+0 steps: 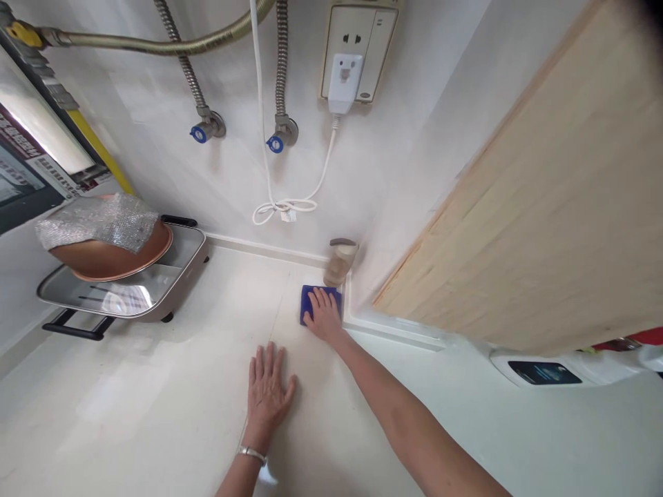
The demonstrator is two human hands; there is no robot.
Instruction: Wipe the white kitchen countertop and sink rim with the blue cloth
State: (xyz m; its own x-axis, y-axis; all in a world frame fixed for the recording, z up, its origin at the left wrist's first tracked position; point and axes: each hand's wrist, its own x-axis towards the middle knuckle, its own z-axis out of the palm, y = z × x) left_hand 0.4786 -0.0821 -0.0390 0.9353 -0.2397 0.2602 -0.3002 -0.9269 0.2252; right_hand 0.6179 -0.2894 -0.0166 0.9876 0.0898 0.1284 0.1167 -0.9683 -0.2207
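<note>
My right hand (pixel 324 315) presses down on a folded blue cloth (pixel 305 297) in the back right corner of the white surface (pixel 207 393). Its fingers rest over the cloth and hide much of it. Just behind the cloth, against the wall, is a small brownish see-through container (pixel 339 266) with a dark top. My left hand (pixel 268 393) lies flat and open on the surface, nearer to me, fingers spread and holding nothing. A silver band (pixel 252 454) circles the left wrist.
On the left, an electric pan (pixel 181 276) with black handles carries a copper-coloured pan (pixel 114 255) topped with bubble wrap. Valves, hoses and a plugged-in white cord (pixel 326 166) are on the back wall. A wooden panel (pixel 518 207) leans in from the right, above a white appliance with a dark display (pixel 543 373).
</note>
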